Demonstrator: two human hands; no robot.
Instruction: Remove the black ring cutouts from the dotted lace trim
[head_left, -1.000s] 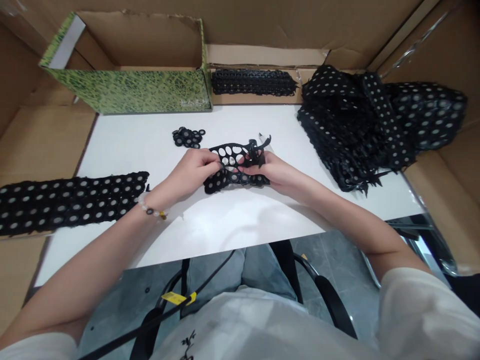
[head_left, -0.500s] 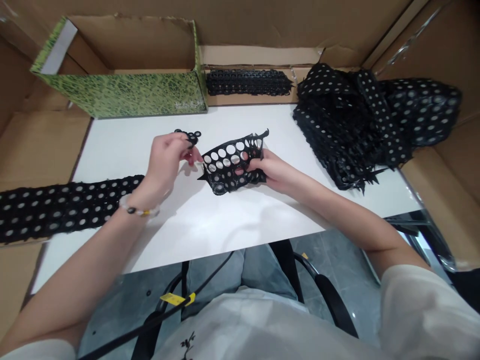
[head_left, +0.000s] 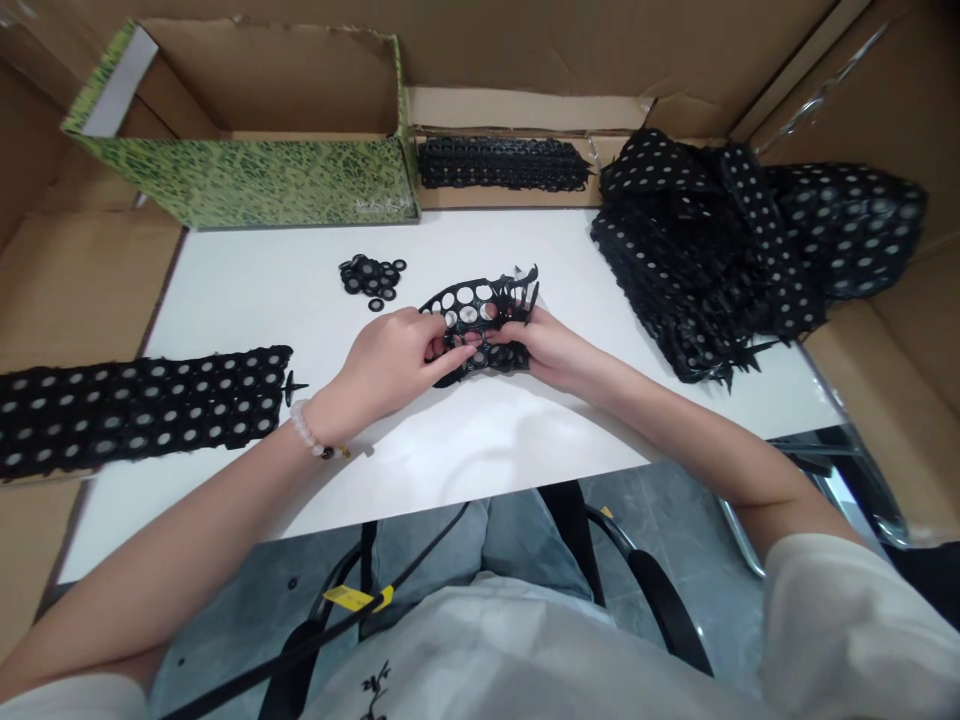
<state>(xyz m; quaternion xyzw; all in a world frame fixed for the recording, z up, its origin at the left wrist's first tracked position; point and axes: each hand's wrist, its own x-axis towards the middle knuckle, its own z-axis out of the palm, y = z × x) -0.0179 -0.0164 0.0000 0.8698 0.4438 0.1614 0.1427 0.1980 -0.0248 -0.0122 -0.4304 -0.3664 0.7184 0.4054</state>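
Note:
A black perforated rubber sheet (head_left: 480,303) with round holes is held just above the white table (head_left: 465,440), between both hands. My left hand (head_left: 390,362) pinches its left part, fingers curled on it. My right hand (head_left: 544,347) grips its right part, fingers closed. Behind the left hand lies a small pile of black rings (head_left: 369,275) on the table.
A long perforated black strip (head_left: 142,405) lies at the left. A large heap of such sheets (head_left: 720,245) fills the right. A green patterned box (head_left: 247,175) and a row of stacked black pieces (head_left: 502,163) stand at the back, with cardboard walls around.
Half a second ago my left hand was out by the ring pile, away from the sheet; now it has come back and pinches the sheet again. The right hand kept its grip.

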